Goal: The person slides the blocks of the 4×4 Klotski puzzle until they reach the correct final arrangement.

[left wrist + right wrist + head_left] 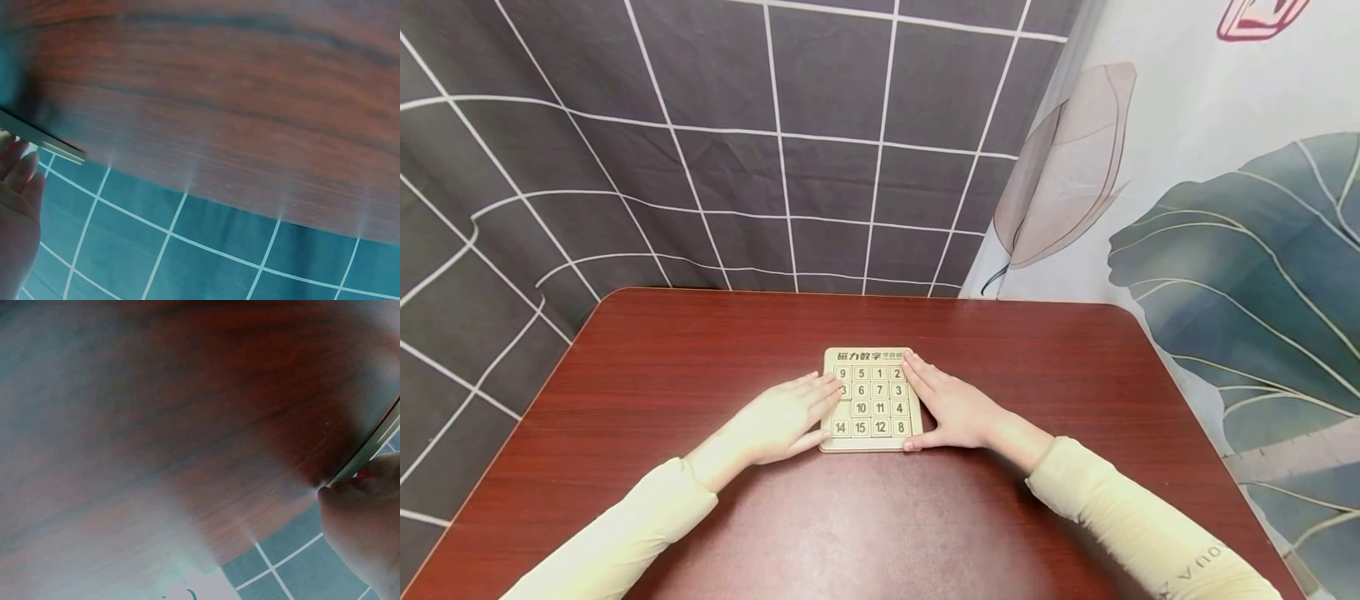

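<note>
Two bare hands are flanking a number puzzle point(865, 445) that is lying flat on a table point(737, 333), just below the centre of the frame. The left hand point(782, 419) is stretching its fingers nearly straight over the puzzle's left edge, partly covering a tile in the second row, while its thumb is resting near the lower left corner. The right hand point(958, 410) is spreading wide along the opposite edge, fingertips touching the upper right and thumb the lower right; how firmly either is pressing, one cannot tell. With a gap point(842, 409) showing in the third row at the left, the left fingertips may be risking an unplanned slide, since a downward drag could carry the covered tile into it. Those fingers are also hiding part of a number, which could be inviting a misreading, and an uneven push could be setting the board skidding across the smooth tabletop. The square board is showing rounded corners, a pale finish and dark printed figures on small square tiles point(880, 408). Below it, the glossy, red-brown wood grain is catching light, while a creased, dark checked cloth point(827, 100) is hanging across the upper left.
</note>
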Motion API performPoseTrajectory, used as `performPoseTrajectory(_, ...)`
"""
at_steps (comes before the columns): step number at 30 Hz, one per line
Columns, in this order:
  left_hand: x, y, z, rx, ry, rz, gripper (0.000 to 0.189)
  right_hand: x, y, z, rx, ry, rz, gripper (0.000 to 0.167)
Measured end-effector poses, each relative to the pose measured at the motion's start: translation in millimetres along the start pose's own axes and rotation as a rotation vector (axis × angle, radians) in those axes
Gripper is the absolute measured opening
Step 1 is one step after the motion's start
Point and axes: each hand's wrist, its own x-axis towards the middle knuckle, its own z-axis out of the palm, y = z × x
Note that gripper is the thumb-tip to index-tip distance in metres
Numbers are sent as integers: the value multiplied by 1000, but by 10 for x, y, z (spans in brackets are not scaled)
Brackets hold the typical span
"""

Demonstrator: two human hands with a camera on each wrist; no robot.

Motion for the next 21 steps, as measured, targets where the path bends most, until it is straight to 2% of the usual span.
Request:
performPoseTrajectory(5,-33,38,-49,-13,7,11,61,-1,4,8,-5,11,-3,122)
performPoseTrajectory(15,-315,264,-117,-8,90,112,65,8,5,22,-5,4,-3,123)
performPoseTrajectory(21,-361,343,-107,-5,89,107,64,9,9,23,-4,12,-9,122)
